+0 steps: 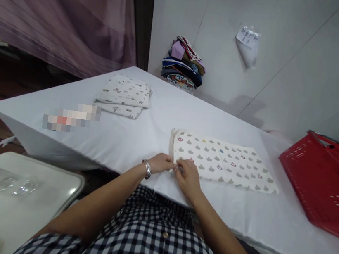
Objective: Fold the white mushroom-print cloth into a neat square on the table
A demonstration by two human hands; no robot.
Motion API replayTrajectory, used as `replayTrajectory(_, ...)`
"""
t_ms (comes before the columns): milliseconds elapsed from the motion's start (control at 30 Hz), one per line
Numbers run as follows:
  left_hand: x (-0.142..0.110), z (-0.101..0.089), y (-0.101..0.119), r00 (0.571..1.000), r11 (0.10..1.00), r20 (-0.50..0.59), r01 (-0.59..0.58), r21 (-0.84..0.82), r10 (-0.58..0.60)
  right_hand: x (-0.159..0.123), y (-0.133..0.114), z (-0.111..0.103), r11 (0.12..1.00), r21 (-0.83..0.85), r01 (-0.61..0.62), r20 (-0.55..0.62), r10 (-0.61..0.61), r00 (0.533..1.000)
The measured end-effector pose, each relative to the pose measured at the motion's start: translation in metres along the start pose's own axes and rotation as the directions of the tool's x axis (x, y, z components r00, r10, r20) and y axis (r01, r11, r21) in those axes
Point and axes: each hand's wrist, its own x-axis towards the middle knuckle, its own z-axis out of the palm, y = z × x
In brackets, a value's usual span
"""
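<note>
The folded animal-print cloth (224, 161) lies right of frame center on the white table (142, 140). Left hand (162, 163) and right hand (188, 178) — fingertips together — pinch its lower-left corner. Red basket (321, 180): right frame edge.
</note>
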Motion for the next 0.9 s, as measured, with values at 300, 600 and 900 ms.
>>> replayTrajectory(300, 0.003, 0.003, -0.01, 1.0, 1.0, -0.023, -0.006, -0.007, 0.006, -0.002, 0.006, -0.003, 0.998, 0.036, 0.043, -0.016, -0.042, 0.999)
replayTrajectory(600, -0.006, 0.012, -0.01, 0.995, 0.995, -0.038, -0.086, 0.045, 0.087, -0.011, 0.021, -0.005, 0.996, -0.025, 0.083, -0.009, -0.083, 0.996)
replayTrajectory(900, -0.016, 0.015, -0.01, 0.987, 0.98, -0.115, -0.092, 0.178, 0.114, -0.004, 0.009, -0.008, 0.999, 0.051, 0.012, -0.049, -0.01, 0.999)
